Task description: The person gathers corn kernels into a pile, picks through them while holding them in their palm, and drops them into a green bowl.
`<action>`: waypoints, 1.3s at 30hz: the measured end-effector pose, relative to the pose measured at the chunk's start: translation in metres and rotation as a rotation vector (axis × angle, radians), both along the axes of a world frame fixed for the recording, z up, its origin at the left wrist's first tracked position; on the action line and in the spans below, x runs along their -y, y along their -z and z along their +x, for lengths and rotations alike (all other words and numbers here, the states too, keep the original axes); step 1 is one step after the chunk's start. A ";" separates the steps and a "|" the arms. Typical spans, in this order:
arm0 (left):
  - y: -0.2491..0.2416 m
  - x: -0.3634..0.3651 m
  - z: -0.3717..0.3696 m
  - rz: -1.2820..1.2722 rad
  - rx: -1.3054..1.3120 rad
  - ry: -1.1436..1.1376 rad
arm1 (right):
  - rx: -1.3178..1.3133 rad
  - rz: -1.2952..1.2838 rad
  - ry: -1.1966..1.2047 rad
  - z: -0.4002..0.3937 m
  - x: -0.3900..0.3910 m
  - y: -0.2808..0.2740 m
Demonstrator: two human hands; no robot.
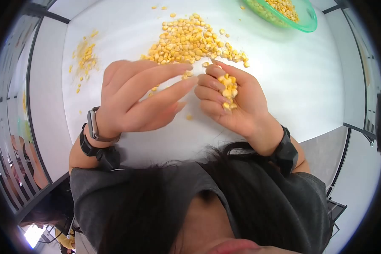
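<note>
My right hand (246,98) is cupped with its fingers curled around a small handful of yellow corn kernels (229,89). Facing it from the left, my left hand (135,97) has its fingers stretched out and apart, the tips close to the right hand's fingertips. Nothing shows in the left hand, though its palm side is partly hidden. Just beyond both hands a larger pile of loose corn kernels (186,42) spreads over the white table (292,76). A few stray kernels lie beneath the hands.
At the far right stands a green translucent bowl (312,23) with corn kernels in it. A smaller heap of kernels and yellow bits (86,55) lies on the left. Dark bands circle both wrists, with a watch (93,123) on the left one. Dark hair hangs near the table's front edge.
</note>
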State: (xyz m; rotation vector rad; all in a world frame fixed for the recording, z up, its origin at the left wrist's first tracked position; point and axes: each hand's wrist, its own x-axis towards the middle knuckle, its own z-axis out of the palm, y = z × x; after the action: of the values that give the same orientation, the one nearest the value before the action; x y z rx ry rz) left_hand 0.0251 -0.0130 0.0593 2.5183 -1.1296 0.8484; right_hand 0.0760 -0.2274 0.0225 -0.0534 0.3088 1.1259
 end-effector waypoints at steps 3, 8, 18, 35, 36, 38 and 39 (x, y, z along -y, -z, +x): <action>0.009 -0.006 0.003 -0.068 -0.019 0.065 | 0.019 0.079 0.012 -0.008 0.002 0.000; 0.019 0.000 0.001 -0.084 0.058 0.082 | -0.082 0.076 -0.003 -0.011 -0.002 0.004; 0.022 -0.003 0.007 -0.113 -0.137 0.019 | -0.121 0.088 0.023 -0.009 0.004 0.014; 0.033 0.018 0.006 0.073 -0.089 0.013 | 0.263 -0.158 -0.095 -0.010 0.001 -0.007; 0.034 0.019 0.003 0.072 -0.092 0.014 | 0.259 -0.159 -0.094 -0.011 0.000 -0.006; 0.036 0.020 0.000 0.248 -0.043 0.085 | 0.317 -0.150 -0.023 -0.013 -0.002 -0.003; 0.036 0.020 0.000 0.248 -0.043 0.086 | 0.317 -0.151 -0.023 -0.013 -0.002 -0.003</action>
State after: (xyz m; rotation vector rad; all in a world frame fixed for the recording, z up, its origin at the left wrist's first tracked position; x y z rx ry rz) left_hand 0.0249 -0.0329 0.0237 2.6444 -1.3939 0.6648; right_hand 0.0627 -0.2256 0.0257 -0.3659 0.1097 1.0963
